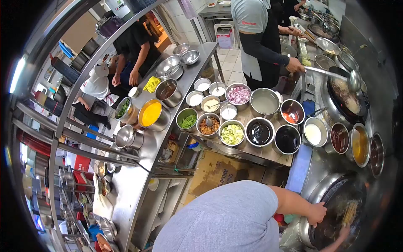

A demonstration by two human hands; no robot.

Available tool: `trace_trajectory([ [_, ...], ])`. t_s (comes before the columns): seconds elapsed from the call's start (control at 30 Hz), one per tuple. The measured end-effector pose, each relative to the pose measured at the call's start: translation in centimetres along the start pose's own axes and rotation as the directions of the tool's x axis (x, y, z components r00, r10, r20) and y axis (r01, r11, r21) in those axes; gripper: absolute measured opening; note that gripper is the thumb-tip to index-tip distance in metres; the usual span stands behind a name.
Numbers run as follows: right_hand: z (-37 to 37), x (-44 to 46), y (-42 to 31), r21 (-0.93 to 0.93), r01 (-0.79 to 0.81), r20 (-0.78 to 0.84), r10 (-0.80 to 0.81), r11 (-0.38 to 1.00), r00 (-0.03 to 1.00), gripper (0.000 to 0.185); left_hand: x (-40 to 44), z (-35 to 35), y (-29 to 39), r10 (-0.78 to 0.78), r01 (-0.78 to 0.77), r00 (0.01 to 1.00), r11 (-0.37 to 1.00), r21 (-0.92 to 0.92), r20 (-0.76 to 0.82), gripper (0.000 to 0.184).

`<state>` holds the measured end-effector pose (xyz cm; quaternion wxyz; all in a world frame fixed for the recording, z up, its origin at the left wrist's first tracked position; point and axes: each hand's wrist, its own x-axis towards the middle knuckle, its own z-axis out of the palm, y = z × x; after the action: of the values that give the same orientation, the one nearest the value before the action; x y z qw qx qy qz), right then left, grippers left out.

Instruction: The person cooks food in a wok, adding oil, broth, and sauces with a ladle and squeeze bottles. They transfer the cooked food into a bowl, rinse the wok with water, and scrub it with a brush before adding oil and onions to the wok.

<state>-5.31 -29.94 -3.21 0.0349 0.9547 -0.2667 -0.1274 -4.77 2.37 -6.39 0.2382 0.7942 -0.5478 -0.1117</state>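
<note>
At the lower right, my left hand [317, 213] is closed at the rim of a dark wok [336, 191]. My right hand [343, 233], smeared by motion, grips a bamboo wok brush [349, 214] whose bristles are down inside the wok. Some wet, murky liquid shows in the wok around the brush. Along the counter above the wok stand metal pots with a white liquid [313, 132], a dark red sauce [339, 138] and yellow oil [360, 145].
A co-worker [262, 46] holds a ladle [354, 80] over another wok [346, 96]. Bowls of chopped onion [238, 95], cut green vegetable [232, 133] and dark sauce [259, 132] crowd the middle table. On the left steel counter [130, 189] stands a pot of yellow liquid [153, 114].
</note>
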Motion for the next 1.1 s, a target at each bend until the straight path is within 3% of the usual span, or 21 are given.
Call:
trace_trajectory([
  [0.07,-2.6,-4.6,-8.3,0.178,-0.247,0.083,0.236,0.952,0.968,0.039,-0.1,-0.2,-0.2,-0.008,0.009,1.000,0.999,0.038,-0.008,0.038],
  [0.1,4.7,-0.7,-2.5,0.377,0.076,-0.043,-0.065,0.923,0.997,0.041,-0.2,-0.5,-0.2,-0.005,0.005,1.000,0.999,0.038,-0.013,0.038],
  [0.13,5.9,-3.1,-2.5,0.317,0.151,-0.119,-0.119,0.936,0.986,0.043,-0.4,-0.8,-0.3,-0.010,0.010,1.000,0.999,0.033,-0.005,0.037],
  [0.17,6.7,-4.9,-1.0,0.313,0.101,-0.046,-0.091,0.944,0.995,0.042,-0.3,-0.9,-0.1,-0.011,0.011,1.000,1.000,0.023,0.005,0.037],
  [0.2,7.7,-6.5,2.0,0.285,0.288,-0.166,-0.249,0.914,0.954,0.041,0.0,-0.6,0.1,-0.003,0.003,1.000,1.000,0.013,0.001,0.037],
  [0.27,0.8,-11.2,2.3,0.082,0.086,0.146,-0.098,0.993,0.984,0.063,0.1,0.3,-0.4,0.015,-0.014,0.999,1.000,0.016,-0.045,0.036],
  [0.3,1.4,-9.3,6.4,0.057,0.080,0.083,-0.085,0.995,0.993,0.055,0.0,0.2,-0.5,0.028,-0.027,0.999,1.000,0.012,-0.046,0.036],
  [0.37,0.2,-6.1,5.2,0.577,0.378,-0.185,-0.335,0.724,0.924,0.038,-0.2,-0.2,-0.4,0.034,-0.033,0.999,0.999,0.030,-0.036,0.035],
  [0.4,-8.4,-14.2,-4.2,0.359,0.498,-0.265,-0.425,0.790,0.865,0.046,0.7,1.4,-0.9,0.038,-0.034,0.998,0.997,0.075,-0.050,0.033],
  [0.43,-8.8,-13.3,-7.7,0.729,0.374,-0.188,-0.359,0.573,0.914,0.040,0.0,0.6,-1.3,0.029,-0.027,0.996,0.999,0.018,-0.083,0.028],
  [0.47,-2.6,-5.8,-4.8,0.640,-0.082,-0.017,0.121,0.764,0.992,0.043,0.4,1.7,-1.9,0.065,-0.075,0.983,0.996,-0.051,-0.173,0.024],
  [0.5,-5.2,-8.7,-10.4,0.450,-0.114,-0.066,0.160,0.886,0.985,0.037,-0.2,1.8,-2.0,0.156,-0.170,0.942,0.985,-0.020,-0.297,0.022],
  [0.53,1.2,-5.6,-8.3,0.452,-0.030,-0.169,0.119,0.892,0.978,0.035,-0.2,1.8,-2.1,0.184,-0.182,0.929,0.983,0.034,-0.321,0.019],
  [0.57,1.6,-7.6,-9.4,0.431,-0.091,-0.202,0.194,0.898,0.960,0.034,-0.9,-1.1,-0.8,0.122,-0.120,0.967,0.992,0.022,-0.224,0.018],
  [0.6,1.8,-9.3,-9.4,0.324,-0.025,-0.233,0.105,0.946,0.967,0.032,-0.4,-0.8,-0.7,0.098,-0.088,0.984,0.994,0.072,-0.149,0.020],
  [0.63,-1.1,-12.7,-9.9,0.361,-0.054,-0.088,0.092,0.931,0.992,0.030,-0.8,-1.3,-0.4,0.113,-0.110,0.979,0.994,0.027,-0.171,0.024],
  [0.77,-0.3,-13.8,0.9,-0.007,-0.086,0.003,0.086,0.996,0.996,0.027,-0.5,-0.8,-0.6,0.124,-0.141,0.959,0.989,-0.051,-0.253,0.029],
  [0.9,-2.0,-4.8,-1.0,0.170,-0.260,-0.119,0.282,0.951,0.952,0.028,0.0,-0.7,-1.6,0.203,-0.245,0.939,0.962,-0.122,-0.278,0.029],
  [0.93,-1.8,-4.6,-4.1,0.358,-0.336,-0.147,0.408,0.871,0.901,0.026,0.1,-0.7,-1.6,0.222,-0.266,0.934,0.955,-0.128,-0.281,0.030],
  [1.03,2.9,-6.3,-9.5,0.519,-0.127,-0.177,0.252,0.845,0.952,0.034,0.2,-1.0,-1.9,0.222,-0.257,0.946,0.957,-0.133,-0.235,0.030],
  [1.1,1.9,-10.6,-13.0,0.563,-0.134,-0.085,0.218,0.816,0.972,0.044,0.1,-1.0,-1.5,0.225,-0.261,0.946,0.956,-0.137,-0.234,0.032],
])
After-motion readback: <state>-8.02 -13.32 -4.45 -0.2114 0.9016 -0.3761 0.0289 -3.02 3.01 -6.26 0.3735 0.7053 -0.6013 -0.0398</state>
